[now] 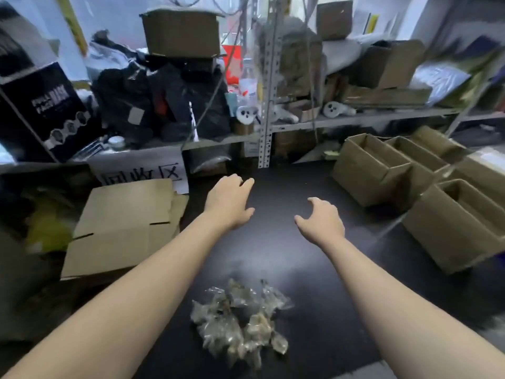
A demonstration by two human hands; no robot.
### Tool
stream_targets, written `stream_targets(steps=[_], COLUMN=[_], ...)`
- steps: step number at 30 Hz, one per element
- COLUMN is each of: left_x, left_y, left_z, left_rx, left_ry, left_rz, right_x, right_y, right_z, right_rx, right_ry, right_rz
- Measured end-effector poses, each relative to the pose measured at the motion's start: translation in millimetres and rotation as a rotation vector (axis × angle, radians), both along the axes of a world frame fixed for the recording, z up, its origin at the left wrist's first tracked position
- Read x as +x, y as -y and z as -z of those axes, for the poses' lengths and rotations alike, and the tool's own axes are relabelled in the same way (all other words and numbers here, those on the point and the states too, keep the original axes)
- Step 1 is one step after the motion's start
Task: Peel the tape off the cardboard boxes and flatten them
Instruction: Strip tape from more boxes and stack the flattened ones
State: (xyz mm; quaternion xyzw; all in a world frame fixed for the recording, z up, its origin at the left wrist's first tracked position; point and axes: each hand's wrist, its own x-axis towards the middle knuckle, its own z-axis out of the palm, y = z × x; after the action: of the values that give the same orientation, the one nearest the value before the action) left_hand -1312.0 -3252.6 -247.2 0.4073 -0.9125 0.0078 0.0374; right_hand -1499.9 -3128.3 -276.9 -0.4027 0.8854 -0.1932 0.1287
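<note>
Grips wide, empty: left hand (pixel 229 201) and right hand (pixel 322 220) over matte black table (pixel 273 255); rectangular brown boxes (pixel 374 170) gape upward; crumpled clear tape (pixel 240 318).

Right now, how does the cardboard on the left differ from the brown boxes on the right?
The cardboard on the left lies flat in a stack; the boxes on the right stand upright and hollow. The cardboard on the left shows flat faces with cut slots; the boxes on the right show open tops and inner walls. Both are plain brown cardboard.
</note>
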Motion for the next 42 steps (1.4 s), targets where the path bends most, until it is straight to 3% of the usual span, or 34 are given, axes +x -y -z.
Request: stream_targets(steps=[12,23,30,35,39,42], left_x=[-272.1,-401.0,-487.2,-503.0,-479.0,-433.3], left_y=[-151.9,-175.6,-145.2,-131.5,-140.1,-149.0], left_z=[20.1,53.7,88.8,108.1,104.6,89.1], left_rx=[0.076,0.249,0.641,0.886,0.928,0.886], left_ry=[-0.001,0.032,-0.266,-0.470,-0.567,-0.677], left_rz=[0.285,0.397,0.291,0.289,0.294,0.221], right_x=[-205.5,-281.1,-318.9,-328.2,-316.6,-296.1], right_y=[-204.6,-274.8,-248.9,-230.6,-235.8,-240.3], right_z=[5.2,37.2,46.7,51.8,46.6,34.5], right_rx=[0.034,-0.034,-0.150,-0.226,-0.375,-0.455], right_ry=[0.098,0.201,0.263,0.332,0.334,0.342], right_rz=[0.249,0.560,0.658,0.742,0.801,0.708])
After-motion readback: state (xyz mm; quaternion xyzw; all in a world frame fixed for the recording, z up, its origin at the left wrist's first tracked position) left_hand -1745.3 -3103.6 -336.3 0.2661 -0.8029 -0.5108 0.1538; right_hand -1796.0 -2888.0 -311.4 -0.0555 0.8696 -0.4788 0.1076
